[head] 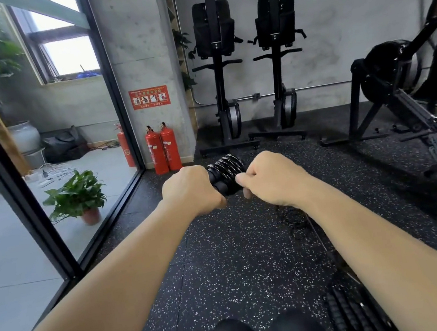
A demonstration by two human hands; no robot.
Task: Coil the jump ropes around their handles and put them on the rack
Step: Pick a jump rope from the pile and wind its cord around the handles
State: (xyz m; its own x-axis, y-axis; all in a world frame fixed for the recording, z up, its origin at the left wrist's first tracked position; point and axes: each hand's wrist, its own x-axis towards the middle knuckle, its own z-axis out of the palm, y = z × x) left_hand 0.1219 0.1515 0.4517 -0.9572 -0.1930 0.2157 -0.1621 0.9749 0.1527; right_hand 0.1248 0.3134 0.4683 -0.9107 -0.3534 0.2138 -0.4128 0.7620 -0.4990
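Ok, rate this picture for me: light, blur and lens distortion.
Head view: daylight blows the window out to white; the wide lens bows the black glass-wall frame and stretches both forearms; the left hand and right hand are slightly smeared, yet the coiled jump rope they hold reads clearly; the rowing machine at the right edge is soft.

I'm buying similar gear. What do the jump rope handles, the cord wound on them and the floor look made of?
Handles: matte black, rounded, likely foam or rubber. Cord: thin glossy black turns catching light, probably plastic-coated. Floor: black rubber matting, judging by white speckles and a seam.
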